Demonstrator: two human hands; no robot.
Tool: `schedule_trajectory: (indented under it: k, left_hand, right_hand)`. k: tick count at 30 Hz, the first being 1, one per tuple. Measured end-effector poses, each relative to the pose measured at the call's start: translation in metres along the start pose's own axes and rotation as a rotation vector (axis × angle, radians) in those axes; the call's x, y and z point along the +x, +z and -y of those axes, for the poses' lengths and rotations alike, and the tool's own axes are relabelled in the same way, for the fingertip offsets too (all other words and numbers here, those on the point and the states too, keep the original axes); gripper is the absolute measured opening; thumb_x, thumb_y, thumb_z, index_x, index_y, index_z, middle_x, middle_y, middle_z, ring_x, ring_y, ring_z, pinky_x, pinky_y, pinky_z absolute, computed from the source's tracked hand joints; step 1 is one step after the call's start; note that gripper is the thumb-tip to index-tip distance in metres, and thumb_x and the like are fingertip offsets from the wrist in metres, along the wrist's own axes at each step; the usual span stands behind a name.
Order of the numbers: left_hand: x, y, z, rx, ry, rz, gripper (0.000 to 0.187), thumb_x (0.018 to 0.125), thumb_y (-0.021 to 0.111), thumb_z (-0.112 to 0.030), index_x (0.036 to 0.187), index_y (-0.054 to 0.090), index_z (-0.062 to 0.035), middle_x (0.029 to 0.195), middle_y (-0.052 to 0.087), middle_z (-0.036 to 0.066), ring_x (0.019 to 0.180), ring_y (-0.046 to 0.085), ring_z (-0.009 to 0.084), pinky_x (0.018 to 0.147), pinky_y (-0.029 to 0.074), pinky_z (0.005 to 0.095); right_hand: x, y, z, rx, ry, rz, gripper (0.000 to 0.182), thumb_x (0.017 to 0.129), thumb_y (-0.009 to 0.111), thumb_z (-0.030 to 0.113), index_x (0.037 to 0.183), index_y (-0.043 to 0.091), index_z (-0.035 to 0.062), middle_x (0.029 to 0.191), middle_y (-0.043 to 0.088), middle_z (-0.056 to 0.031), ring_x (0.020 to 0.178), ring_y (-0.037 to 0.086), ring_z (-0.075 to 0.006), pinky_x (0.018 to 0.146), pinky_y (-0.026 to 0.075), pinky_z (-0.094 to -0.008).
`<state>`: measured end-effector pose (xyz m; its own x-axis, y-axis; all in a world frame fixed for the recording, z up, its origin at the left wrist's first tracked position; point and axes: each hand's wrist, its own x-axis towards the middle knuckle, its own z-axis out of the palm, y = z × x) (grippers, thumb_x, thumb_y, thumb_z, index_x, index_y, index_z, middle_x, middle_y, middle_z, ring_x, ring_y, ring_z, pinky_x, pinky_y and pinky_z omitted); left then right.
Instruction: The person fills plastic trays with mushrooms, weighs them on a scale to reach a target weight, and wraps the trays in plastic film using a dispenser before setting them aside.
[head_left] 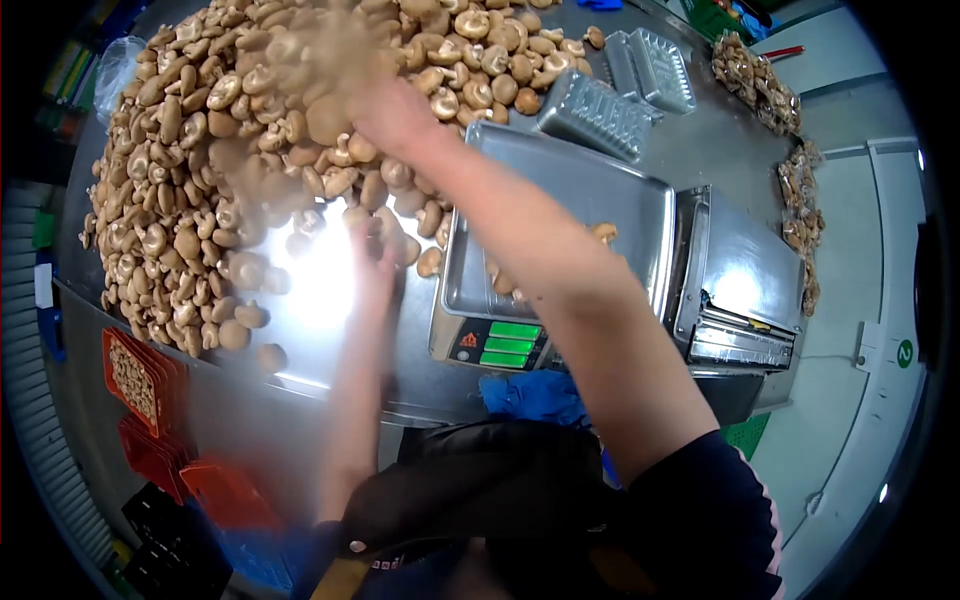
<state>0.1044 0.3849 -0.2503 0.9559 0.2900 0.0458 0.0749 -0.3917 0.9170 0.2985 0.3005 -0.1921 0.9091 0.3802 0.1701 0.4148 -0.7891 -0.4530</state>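
A big heap of brown shiitake mushrooms (165, 200) covers the left and far side of the metal table. My right hand (388, 112) reaches across into the heap, and its fingers are smeared by motion among blurred mushrooms. Lower down, my left hand (376, 265) is at the heap's near edge, touching or very close to several mushrooms; blur hides whether its fingers grip one. Under my right forearm lies a shallow metal tray (560, 165) with a few mushrooms in it. The tray rests on a weighing scale (465, 342) with green lit displays.
Clear plastic punnets (597, 115) sit beyond the tray. A metal wrapping machine (745, 265) stands to its right. Packed mushrooms (757, 85) lie along the far right edge. Blue crumpled material (535, 396) is by the scale. Red crates (225, 493) stand at lower left.
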Motion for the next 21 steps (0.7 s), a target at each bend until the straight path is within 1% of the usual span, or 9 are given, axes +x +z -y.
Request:
schedule_trajectory:
  k: [2,4,7,10,13,17,18,20,21]
  left_hand:
    - [-0.003,-0.009,-0.018,-0.296,-0.254,-0.021,0.029,0.081,0.067,-0.001,0.109,0.059,0.0019,0.093,0.063,0.008,0.073,0.060,0.0141,0.066,0.051,0.0276]
    - [-0.014,-0.028,-0.084,-0.425,-0.351,-0.074,0.026,0.086,0.058,-0.006,0.111,0.056,0.0005,0.096,0.062,0.010,0.076,0.059,0.0132,0.065,0.049,0.0257]
    - [-0.019,-0.044,-0.063,-0.645,-0.248,0.147,0.031,0.087,0.047,-0.019,0.113,0.051,-0.0025,0.110,0.057,0.010,0.089,0.058,0.0186,0.063,0.048,0.0314]
    - [-0.031,-0.037,-0.109,-0.786,-0.269,0.341,0.032,0.085,0.048,-0.019,0.111,0.052,-0.0006,0.102,0.057,0.008,0.085,0.057,0.0165,0.062,0.047,0.0295]
    - [-0.040,-0.030,-0.121,-0.631,-0.138,0.382,0.030,0.082,0.048,-0.016,0.107,0.053,0.0001,0.096,0.057,0.007,0.076,0.055,0.0138,0.060,0.046,0.0266]
    - [-0.049,-0.040,-0.099,-0.165,-0.181,0.149,0.020,0.079,0.046,-0.011,0.094,0.057,-0.0019,0.080,0.055,0.002,0.060,0.045,0.0049,0.047,0.036,0.0176]
    - [-0.044,-0.052,-0.052,0.037,-0.258,0.189,0.022,0.081,0.048,-0.012,0.097,0.059,-0.0023,0.078,0.059,0.005,0.059,0.052,0.0105,0.053,0.044,0.0235]
    - [-0.049,-0.064,0.008,0.614,-0.040,0.348,0.026,0.083,0.055,-0.014,0.105,0.060,-0.0035,0.093,0.063,0.015,0.069,0.062,0.0214,0.067,0.050,0.0322]
    - [-0.062,-0.063,-0.008,0.521,-0.031,0.266,0.030,0.082,0.060,-0.016,0.109,0.060,-0.0040,0.103,0.061,0.018,0.077,0.063,0.0257,0.074,0.049,0.0354]
  right_hand:
    - [-0.015,-0.030,-0.006,0.092,-0.007,-0.052,0.047,0.079,0.068,0.029,0.122,0.058,0.0127,0.112,0.055,-0.0211,0.096,0.061,-0.0350,0.086,0.051,-0.0425]
    - [-0.055,-0.093,-0.008,0.219,-0.020,-0.064,0.051,0.078,0.068,0.033,0.124,0.058,0.0124,0.108,0.058,-0.0202,0.090,0.062,-0.0326,0.084,0.051,-0.0426]
    - [-0.141,-0.161,-0.018,0.512,0.104,-0.264,0.047,0.079,0.070,0.025,0.123,0.058,0.0104,0.107,0.062,-0.0146,0.090,0.065,-0.0247,0.083,0.053,-0.0361]
    - [-0.226,-0.200,-0.031,0.544,0.293,-0.428,0.048,0.079,0.071,0.014,0.124,0.057,0.0060,0.113,0.062,-0.0122,0.094,0.064,-0.0193,0.085,0.052,-0.0303]
    - [-0.290,-0.203,-0.051,0.502,0.347,-0.472,0.050,0.079,0.071,0.014,0.126,0.055,0.0030,0.114,0.061,-0.0136,0.095,0.064,-0.0204,0.087,0.050,-0.0315]
    - [-0.320,-0.204,-0.053,0.324,0.335,-0.474,0.050,0.079,0.071,0.015,0.124,0.055,0.0032,0.107,0.061,-0.0143,0.097,0.061,-0.0241,0.088,0.049,-0.0341]
    - [-0.322,-0.203,-0.051,0.289,0.316,-0.478,0.050,0.078,0.071,0.015,0.124,0.055,0.0033,0.107,0.061,-0.0143,0.098,0.061,-0.0248,0.088,0.048,-0.0343]
    - [-0.321,-0.200,-0.040,0.308,0.279,-0.434,0.047,0.078,0.071,0.017,0.120,0.057,0.0047,0.108,0.061,-0.0141,0.101,0.060,-0.0268,0.088,0.049,-0.0363]
    - [-0.320,-0.202,-0.032,0.301,0.252,-0.399,0.046,0.077,0.071,0.018,0.120,0.057,0.0053,0.109,0.062,-0.0141,0.102,0.060,-0.0272,0.088,0.049,-0.0372]
